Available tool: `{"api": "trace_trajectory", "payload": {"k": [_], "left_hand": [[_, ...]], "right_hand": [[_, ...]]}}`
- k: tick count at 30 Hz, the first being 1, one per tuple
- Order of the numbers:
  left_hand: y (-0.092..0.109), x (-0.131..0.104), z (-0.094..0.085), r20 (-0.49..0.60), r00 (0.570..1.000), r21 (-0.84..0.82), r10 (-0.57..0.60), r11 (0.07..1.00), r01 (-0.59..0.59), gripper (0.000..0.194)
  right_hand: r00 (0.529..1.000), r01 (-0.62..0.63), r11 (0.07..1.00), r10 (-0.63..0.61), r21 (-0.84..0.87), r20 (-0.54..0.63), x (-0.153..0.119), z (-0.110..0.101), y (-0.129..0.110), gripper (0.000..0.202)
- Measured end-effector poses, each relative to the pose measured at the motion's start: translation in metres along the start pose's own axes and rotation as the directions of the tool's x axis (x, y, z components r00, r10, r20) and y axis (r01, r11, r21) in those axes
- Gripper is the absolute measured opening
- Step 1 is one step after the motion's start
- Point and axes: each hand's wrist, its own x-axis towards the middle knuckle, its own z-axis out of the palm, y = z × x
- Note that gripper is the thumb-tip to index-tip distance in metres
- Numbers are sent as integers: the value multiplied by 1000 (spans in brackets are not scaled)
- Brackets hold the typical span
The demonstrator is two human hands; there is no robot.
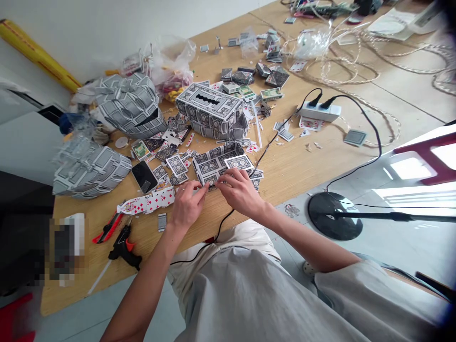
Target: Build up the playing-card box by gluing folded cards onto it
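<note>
Left hand [188,205] and right hand [238,191], centre, pinch the near wall of an open card box [215,164] on the bench [285,175]. A black cable [264,153] crowds its right end; loose cards [177,165] and a phone [144,176] lie left. Behind stands a slotted box [210,107]. Lower left: red cutter [108,229], glue gun [124,248]. Upper left: yellow tube [39,56], its lettering too blurred to read.
</note>
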Motion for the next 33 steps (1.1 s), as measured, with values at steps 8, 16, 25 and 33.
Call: {"api": "trace_trajectory", "payload": {"k": [8, 16, 25, 33], "left_hand": [[6, -16, 11, 1, 1000, 113, 21, 993, -21, 36], [6, -16, 22, -51, 998, 33, -26, 999, 27, 29], [-59, 16, -22, 61, 901, 247, -430, 881, 403, 67], [-73, 42, -33, 234, 852, 237, -469, 877, 417, 60]], "right_hand": [[1000, 16, 996, -19, -84, -24, -14, 3, -3, 27], [999, 25, 995, -27, -101, -17, -18, 5, -5, 35], [993, -4, 994, 18, 113, -121, -27, 12, -17, 38], [994, -14, 957, 45, 291, -102, -25, 21, -35, 29]]}}
